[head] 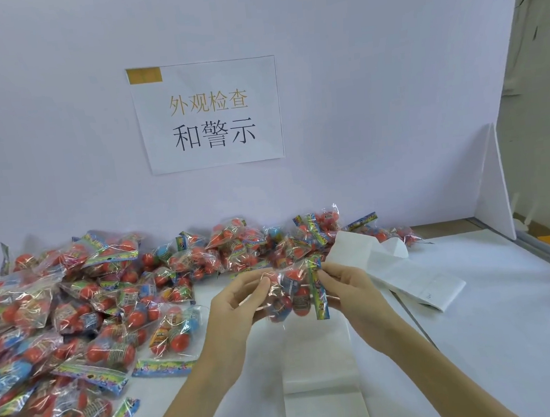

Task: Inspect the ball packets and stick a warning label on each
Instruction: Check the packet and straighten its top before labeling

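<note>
Above the middle of the white table (pixel 501 337), we hold one ball packet (pixel 295 292) up between both hands. Our left hand (pixel 239 304) has its fingers curled round the packet's clear left edge, thumb and fingertips pinching the film; our right hand (pixel 349 297) pinches the side with the coloured header strip, fingers bent and closed on it. The packet is turned sideways, red balls showing through the wrapping, and it hangs clear of the table.

We judge this to be the inspection step for this one packet. No warning label is visible on it from here, though its far face is hidden, so we cannot tell for certain.

Along the table's left edge and back edge lies a big heap of packets (pixel 75 315), loosely piled. We cannot tell which of them, if any, already carry a label; nothing separates a finished group from an unfinished one.

Just below our hands, toward the near edge, lies a white folded sheet (pixel 322 395), and another long white strip (pixel 401 273) runs toward the back right. These may be the label backing, but the print is too small to read. Most of the work appears left to do.
</note>
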Motion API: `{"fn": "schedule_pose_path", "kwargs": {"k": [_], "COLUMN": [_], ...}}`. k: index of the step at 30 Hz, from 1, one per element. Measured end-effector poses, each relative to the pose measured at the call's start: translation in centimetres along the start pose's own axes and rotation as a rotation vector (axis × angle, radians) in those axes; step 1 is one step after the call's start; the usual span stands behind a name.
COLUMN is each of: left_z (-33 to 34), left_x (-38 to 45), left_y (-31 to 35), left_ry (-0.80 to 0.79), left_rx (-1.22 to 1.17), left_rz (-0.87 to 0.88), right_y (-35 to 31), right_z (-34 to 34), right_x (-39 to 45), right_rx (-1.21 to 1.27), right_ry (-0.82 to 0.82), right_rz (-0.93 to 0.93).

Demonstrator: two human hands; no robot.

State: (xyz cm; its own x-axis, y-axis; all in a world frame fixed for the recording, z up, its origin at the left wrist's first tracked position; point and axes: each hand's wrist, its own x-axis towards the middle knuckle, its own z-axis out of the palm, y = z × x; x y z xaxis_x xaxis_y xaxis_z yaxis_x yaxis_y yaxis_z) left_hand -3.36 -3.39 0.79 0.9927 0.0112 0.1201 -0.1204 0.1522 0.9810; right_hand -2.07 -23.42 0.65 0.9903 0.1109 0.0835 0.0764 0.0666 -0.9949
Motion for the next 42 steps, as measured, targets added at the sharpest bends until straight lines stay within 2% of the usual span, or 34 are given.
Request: {"fn": "schedule_pose_path", "kwargs": {"k": [4,8,12,13,16,17,21,23,25,28,31,34,36,38,42], "left_z": [-0.1,0.2,0.2,0.1,0.3,0.5,0.7,0.5,0.4,0.4,0.7,1.0,0.7,0.3,0.4], "left_x": [0.0,-0.2,0.0,0.2,0.3,0.2,0.0,0.1,0.3,0.4,-0.1,-0.5,-0.3,-0.1,-0.1], "left_y": [0.0,0.0,-0.3,-0.4,-0.4,-0.4,-1.2,-1.6,-1.7,-1.3,-0.6,-0.8,-1.0,-0.9,-0.5], "left_ry": [0.011,-0.037,-0.017,-0.008,0.013,0.027,0.103,0.114,0.102,-0.005,-0.118,-0.03,-0.007,-0.064,-0.107], "left_rx": [0.004,-0.013,-0.024,-0.062,-0.235,-0.271,-0.349,-0.372,-0.379,-0.291,-0.11,-0.094,0.009,0.069,0.083], "left_rz": [-0.023,-0.049,-0.064,-0.088,-0.175,-0.196,-0.279,-0.284,-0.28,-0.241,-0.175,-0.144,-0.091,-0.061,-0.034], "right_y": [-0.2,0.1,0.3,0.3,-0.1,-0.1,-0.2,-0.1,0.2,-0.1,-0.4,-0.6,-0.8,-0.8,-0.9], "right_z": [0.6,0.9,0.6,0.5,1.0,1.2,1.4,1.3,1.3,1.0,0.2,-0.1,-0.1,-0.3,0.1], "right_x": [-0.2,-0.4,-0.3,-0.3,-0.5,-0.5,-0.6,-0.5,-0.4,-0.4,-0.4,-0.5,-0.6,-0.6,-0.6], "right_rx": [-0.098,-0.259,-0.29,-0.244,0.145,0.202,-0.021,-0.111,-0.166,-0.162,-0.185,-0.204,-0.207,-0.183,0.022], "right_ry": [-0.015,0.123,0.156,0.148,0.035,0.025,0.034,-0.025,0.013,0.045,-0.062,-0.135,-0.11,-0.066,0.03], "right_rz": [-0.038,-0.189,-0.247,-0.218,0.0,0.033,-0.047,0.0,0.035,-0.003,-0.004,-0.001,-0.007,-0.012,0.055]}}
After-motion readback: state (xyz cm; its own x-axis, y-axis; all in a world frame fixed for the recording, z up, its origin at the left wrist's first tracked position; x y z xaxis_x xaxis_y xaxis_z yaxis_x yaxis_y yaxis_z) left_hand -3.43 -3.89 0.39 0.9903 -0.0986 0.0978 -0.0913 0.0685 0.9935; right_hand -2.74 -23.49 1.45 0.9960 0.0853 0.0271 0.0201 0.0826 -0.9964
